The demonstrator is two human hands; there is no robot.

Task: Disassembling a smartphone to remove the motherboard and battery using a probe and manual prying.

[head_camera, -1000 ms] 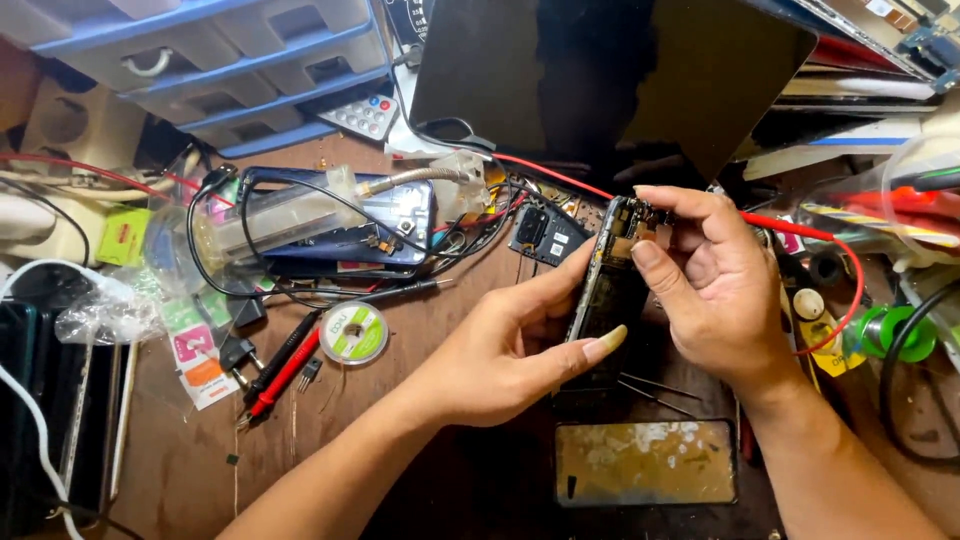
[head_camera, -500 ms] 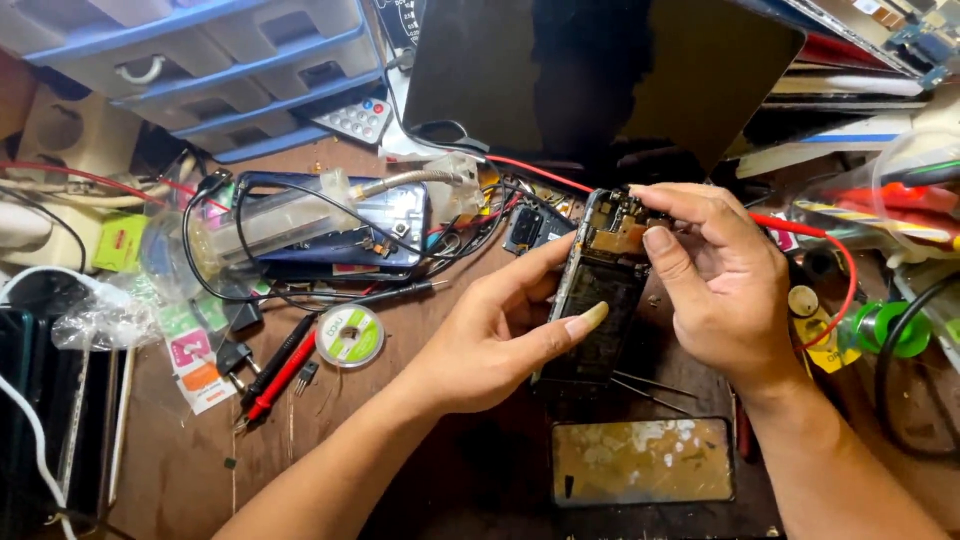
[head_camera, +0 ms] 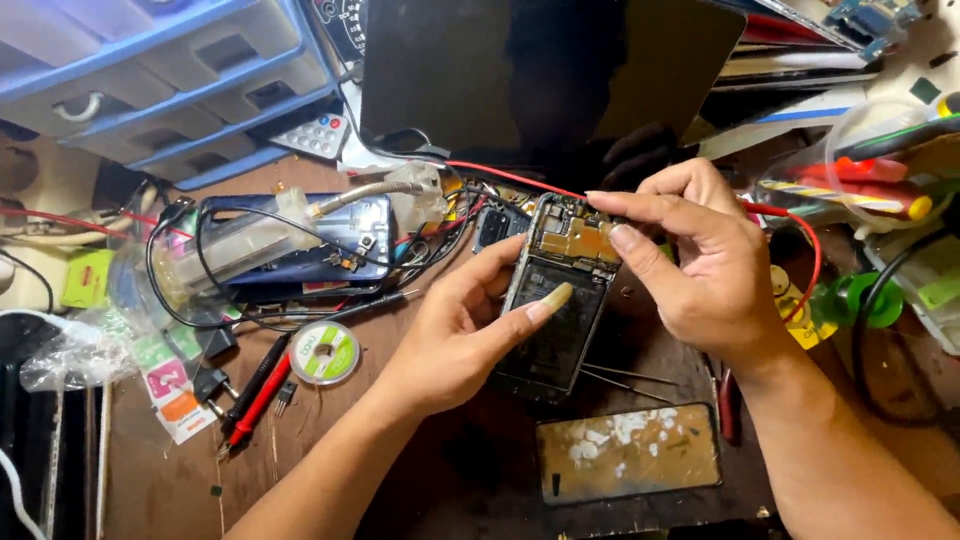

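The left hand (head_camera: 455, 330) cradles an opened smartphone (head_camera: 555, 295) with its back cover off, fingers curled behind the left edge and the thumb pressed across the dark battery area, so the phone sits tilted above the middle of the wooden workbench (head_camera: 150, 480). The right hand (head_camera: 700, 265) pinches at the phone's upper end, thumb and forefinger closed tight on the exposed circuit board; what lies between the fingertips is too small to tell. Just below the phone lies a detached panel smeared with white residue (head_camera: 628, 452). To the left rest a spool of solder wire (head_camera: 324, 353), a red probe (head_camera: 262, 392) and a blue phone wrapped in cables (head_camera: 290, 255).
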